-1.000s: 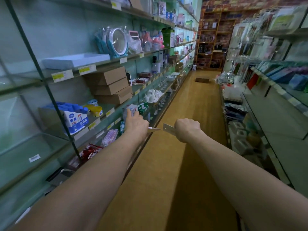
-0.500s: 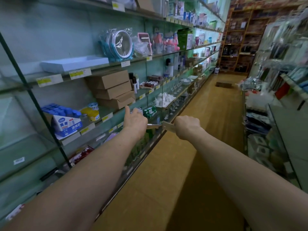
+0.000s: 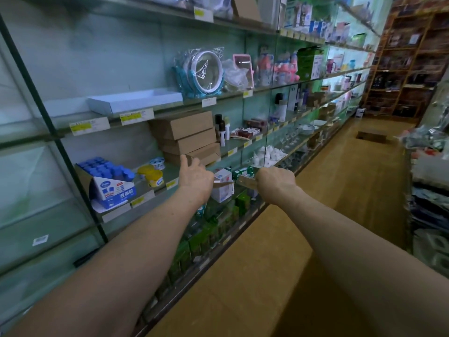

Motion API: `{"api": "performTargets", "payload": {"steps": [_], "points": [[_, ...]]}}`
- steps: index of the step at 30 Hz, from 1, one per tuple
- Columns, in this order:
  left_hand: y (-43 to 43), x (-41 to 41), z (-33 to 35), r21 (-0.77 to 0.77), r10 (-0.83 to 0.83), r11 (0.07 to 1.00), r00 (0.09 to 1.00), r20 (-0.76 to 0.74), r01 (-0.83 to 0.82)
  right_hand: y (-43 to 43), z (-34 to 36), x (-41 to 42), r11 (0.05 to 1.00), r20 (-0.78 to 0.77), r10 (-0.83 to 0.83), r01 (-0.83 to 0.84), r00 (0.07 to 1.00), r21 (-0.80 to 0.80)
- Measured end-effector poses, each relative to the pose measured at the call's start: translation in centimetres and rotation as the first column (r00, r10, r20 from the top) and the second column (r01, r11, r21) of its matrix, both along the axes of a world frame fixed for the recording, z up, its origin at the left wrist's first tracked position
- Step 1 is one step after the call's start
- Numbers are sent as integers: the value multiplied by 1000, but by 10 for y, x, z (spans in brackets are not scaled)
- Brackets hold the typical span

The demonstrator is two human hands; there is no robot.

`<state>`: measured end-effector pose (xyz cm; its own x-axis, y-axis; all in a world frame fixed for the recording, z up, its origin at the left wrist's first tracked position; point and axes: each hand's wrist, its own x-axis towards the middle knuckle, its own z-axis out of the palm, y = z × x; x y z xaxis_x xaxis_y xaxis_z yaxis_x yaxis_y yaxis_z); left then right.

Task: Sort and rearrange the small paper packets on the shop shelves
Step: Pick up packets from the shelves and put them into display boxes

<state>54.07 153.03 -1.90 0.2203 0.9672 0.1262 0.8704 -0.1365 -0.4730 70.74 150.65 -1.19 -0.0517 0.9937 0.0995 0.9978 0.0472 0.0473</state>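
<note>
Well, at my far left the glass shelves (image 3: 36, 210) carry a blue display box of glue bottles (image 3: 109, 183), then two yellow tubs (image 3: 153, 177), then a stack of cardboard boxes (image 3: 187, 137) one level up. Next comes my left hand (image 3: 196, 178), held in front of the middle shelf with its back to me and the thumb raised. Its fingers curl out of sight, but a thin packet (image 3: 223, 182) juts from them edge-on toward the right, so I judge that they are pinching it. Just behind that packet a white box (image 3: 222, 193) stands on the shelf, and green boxes (image 3: 213, 229) fill the shelf below. A little further right, my right hand (image 3: 275, 182) is a closed fist whose fingers are wrapped round a tan packet (image 3: 246, 183). That packet points back toward the thin one, and the two ends are close, though I cannot tell whether they touch. Both packets are in the air just off the shelf front, over the wooden floor (image 3: 328, 215), and neither is set down. As I read it, the sorting is somewhere in its middle. I have picked up two packets, I have placed neither, and I cannot see a pile of matching packets on the shelves to show how many are done or left.
</note>
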Motion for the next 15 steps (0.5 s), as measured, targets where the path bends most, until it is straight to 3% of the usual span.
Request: {"api": "performTargets", "payload": {"steps": [7, 15], "points": [[62, 1, 15, 40, 30, 999, 999, 43, -32, 70, 14, 2, 998, 16, 44, -45, 999, 36], [125, -15, 50, 170, 76, 981, 993, 91, -91, 145, 38, -14, 973, -2, 121, -118, 993, 197]]}}
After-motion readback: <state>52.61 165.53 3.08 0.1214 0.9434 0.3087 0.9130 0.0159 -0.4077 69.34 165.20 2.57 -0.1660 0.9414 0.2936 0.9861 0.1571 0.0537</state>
